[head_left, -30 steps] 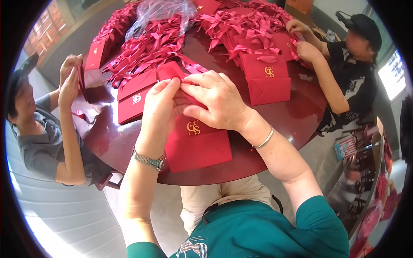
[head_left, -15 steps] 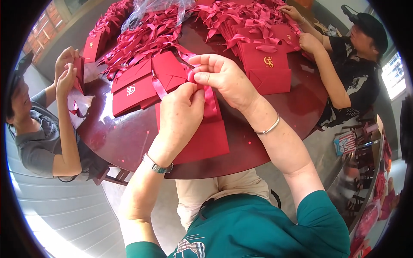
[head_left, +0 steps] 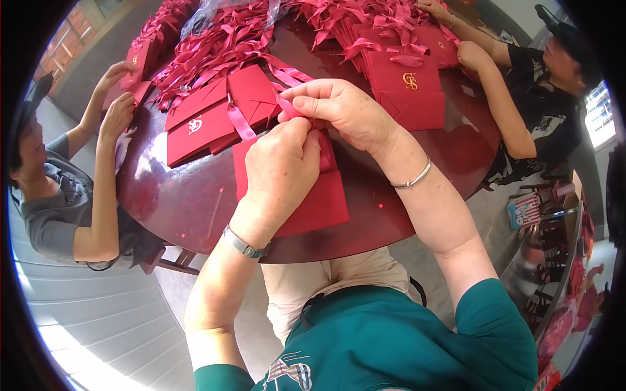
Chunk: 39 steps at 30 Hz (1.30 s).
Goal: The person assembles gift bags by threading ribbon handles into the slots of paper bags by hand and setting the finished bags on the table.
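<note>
A red paper gift bag (head_left: pixel 321 203) lies at the table's near edge, its upper part covered by my hands. My left hand (head_left: pixel 282 159) is closed, thumb against the curled fingers, on the bag's satin ribbon. Right beside it, my right hand (head_left: pixel 349 116) pinches a pink-red ribbon (head_left: pixel 288 108) between thumb and fingers. The two hands touch or nearly touch, so the exact shape of the ribbon between them is hidden. Just beyond my left hand lie more flat red bags (head_left: pixel 212 124), with a loose ribbon (head_left: pixel 240 120) trailing from one.
The round dark red table (head_left: pixel 176 202) carries heaps of ribboned bags (head_left: pixel 225 45) and a stack of bags (head_left: pixel 409 88) with gold print. One person (head_left: pixel 72 189) works at the left, another (head_left: pixel 541 98) at the right. Clear plastic film (head_left: pixel 202 19) lies at the back.
My hands stay together at the ribbon, my right fingers shifting slightly left. The person at the left has lowered a bag to the table and parted their hands. The view has shifted slightly.
</note>
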### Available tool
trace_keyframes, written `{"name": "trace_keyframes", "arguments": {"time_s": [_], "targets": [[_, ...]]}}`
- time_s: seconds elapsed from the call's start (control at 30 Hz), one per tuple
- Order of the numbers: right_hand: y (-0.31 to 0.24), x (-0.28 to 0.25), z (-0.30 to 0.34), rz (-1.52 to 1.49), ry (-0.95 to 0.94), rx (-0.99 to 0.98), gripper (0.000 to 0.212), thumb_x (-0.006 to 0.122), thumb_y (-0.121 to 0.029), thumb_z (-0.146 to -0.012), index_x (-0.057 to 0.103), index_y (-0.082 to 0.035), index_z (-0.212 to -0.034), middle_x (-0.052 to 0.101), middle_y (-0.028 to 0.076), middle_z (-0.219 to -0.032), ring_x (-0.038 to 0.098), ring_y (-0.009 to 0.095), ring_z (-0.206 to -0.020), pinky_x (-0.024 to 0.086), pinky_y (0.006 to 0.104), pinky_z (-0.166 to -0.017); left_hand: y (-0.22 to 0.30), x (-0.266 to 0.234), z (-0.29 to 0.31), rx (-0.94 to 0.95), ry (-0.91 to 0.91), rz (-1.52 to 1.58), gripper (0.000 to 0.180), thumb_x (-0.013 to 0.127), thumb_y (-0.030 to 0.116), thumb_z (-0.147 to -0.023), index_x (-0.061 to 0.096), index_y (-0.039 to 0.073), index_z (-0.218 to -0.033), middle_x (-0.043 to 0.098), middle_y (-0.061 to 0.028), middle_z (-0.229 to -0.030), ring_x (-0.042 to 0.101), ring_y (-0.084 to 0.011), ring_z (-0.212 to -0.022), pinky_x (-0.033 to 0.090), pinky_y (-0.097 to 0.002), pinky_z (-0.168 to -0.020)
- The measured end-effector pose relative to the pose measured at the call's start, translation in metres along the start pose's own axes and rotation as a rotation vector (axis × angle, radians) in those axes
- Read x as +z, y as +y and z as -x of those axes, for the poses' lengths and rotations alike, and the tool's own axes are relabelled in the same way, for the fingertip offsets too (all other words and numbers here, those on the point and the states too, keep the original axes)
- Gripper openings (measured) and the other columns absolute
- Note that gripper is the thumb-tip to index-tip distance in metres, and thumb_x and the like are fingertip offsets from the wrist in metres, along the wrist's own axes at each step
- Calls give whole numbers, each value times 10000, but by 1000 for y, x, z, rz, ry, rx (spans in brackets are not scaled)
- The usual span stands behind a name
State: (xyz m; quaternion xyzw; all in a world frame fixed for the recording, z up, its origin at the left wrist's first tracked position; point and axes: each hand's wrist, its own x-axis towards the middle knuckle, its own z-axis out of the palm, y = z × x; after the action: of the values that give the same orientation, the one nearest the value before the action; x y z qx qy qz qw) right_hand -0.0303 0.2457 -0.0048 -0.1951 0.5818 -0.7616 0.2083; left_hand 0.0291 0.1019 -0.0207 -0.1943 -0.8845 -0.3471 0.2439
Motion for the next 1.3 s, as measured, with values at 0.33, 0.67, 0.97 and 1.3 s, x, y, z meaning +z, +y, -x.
{"name": "trace_keyframes", "arguments": {"time_s": [0.33,0.67,0.97,1.3], "targets": [[-24,-10,4,66,351,-251,146,522,-110,-966,598,-18,-1049,667,73,-917,634,129,-777,529,265,-691,-23,-20,-8,-108,101,72,168,605,158,-888,664,24,-969,664,-167,-829,638,-353,-792,496,-433,-709],[-67,-25,31,346,811,-696,165,452,-69,-996,529,3,-1124,560,16,-840,456,48,-646,405,173,-596,-35,-21,-23,122,-336,-198,196,686,120,-764,678,5,-923,653,-135,-866,597,-331,-876,471,-406,-801],[-25,10,25,565,414,-520,115,615,-60,-910,613,4,-1005,689,74,-892,632,103,-752,501,232,-650,-48,-49,-24,-426,-338,299,116,641,67,-838,640,-23,-912,665,-100,-839,626,-140,-792,484,-275,-740],[17,37,15,1355,233,-771,143,693,-2,-771,675,-6,-912,661,124,-799,645,275,-717,527,343,-646,-63,-60,-18,-684,-474,810,286,624,-67,-803,615,-89,-1088,636,-104,-1082,612,-123,-955,493,-252,-865]]}}
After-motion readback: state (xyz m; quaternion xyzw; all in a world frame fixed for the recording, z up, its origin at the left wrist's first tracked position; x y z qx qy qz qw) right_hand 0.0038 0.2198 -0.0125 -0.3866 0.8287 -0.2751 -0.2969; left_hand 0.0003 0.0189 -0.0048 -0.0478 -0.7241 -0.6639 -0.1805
